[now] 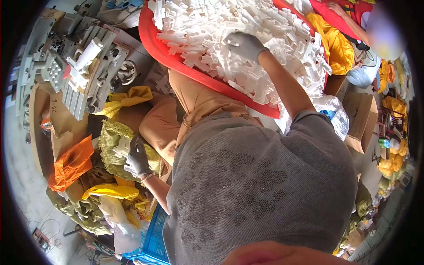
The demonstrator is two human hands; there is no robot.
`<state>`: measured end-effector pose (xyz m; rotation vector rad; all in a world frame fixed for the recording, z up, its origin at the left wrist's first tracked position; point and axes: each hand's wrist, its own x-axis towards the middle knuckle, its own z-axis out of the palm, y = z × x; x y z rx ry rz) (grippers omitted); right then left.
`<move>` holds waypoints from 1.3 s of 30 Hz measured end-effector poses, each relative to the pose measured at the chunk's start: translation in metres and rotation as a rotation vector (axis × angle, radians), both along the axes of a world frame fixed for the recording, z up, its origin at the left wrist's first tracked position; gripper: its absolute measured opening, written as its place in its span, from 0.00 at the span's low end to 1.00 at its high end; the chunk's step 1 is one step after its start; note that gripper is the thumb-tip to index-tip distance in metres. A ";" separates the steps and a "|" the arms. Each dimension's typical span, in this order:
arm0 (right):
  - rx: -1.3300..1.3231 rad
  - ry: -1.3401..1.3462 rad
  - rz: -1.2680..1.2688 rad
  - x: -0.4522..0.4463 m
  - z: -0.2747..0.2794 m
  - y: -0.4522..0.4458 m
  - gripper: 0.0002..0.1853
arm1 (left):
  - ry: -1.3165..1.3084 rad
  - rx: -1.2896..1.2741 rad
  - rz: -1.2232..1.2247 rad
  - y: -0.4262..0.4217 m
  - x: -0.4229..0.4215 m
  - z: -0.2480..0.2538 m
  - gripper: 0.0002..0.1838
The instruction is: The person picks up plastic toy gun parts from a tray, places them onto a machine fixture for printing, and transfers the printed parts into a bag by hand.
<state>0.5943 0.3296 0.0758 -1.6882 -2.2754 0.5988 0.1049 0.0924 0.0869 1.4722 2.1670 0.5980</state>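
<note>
My right hand (247,45), in a grey glove, is over a heap of small white plastic pieces (198,42) in a big red tub (174,62). Its fingers are curled; white shows between them, but whether that is a held piece or the heap behind I cannot tell. Low on the other side, my left hand (138,158), also gloved, is closed around several white plastic pieces (122,147). They stick out past its fingers, above the mouth of a yellow-green woven sack (108,143).
A metal machine with a handwheel (127,72) stands at the upper left. Orange cloth (73,163), cardboard (68,112) and a blue crate (152,234) lie around the sack. Across the tub, another person's arm (351,26) shows near a yellow bag (333,44). An open carton (360,117) sits at right.
</note>
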 end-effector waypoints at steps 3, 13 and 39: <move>-0.036 0.428 -0.025 -0.007 0.028 0.007 0.18 | -0.001 0.086 -0.005 0.000 0.000 0.003 0.16; 0.091 0.240 0.042 0.021 -0.054 -0.005 0.25 | 0.195 0.316 -0.005 0.018 -0.014 0.053 0.13; -0.338 1.233 0.384 -0.195 0.151 0.049 0.23 | -0.094 0.778 0.102 0.131 -0.033 0.169 0.20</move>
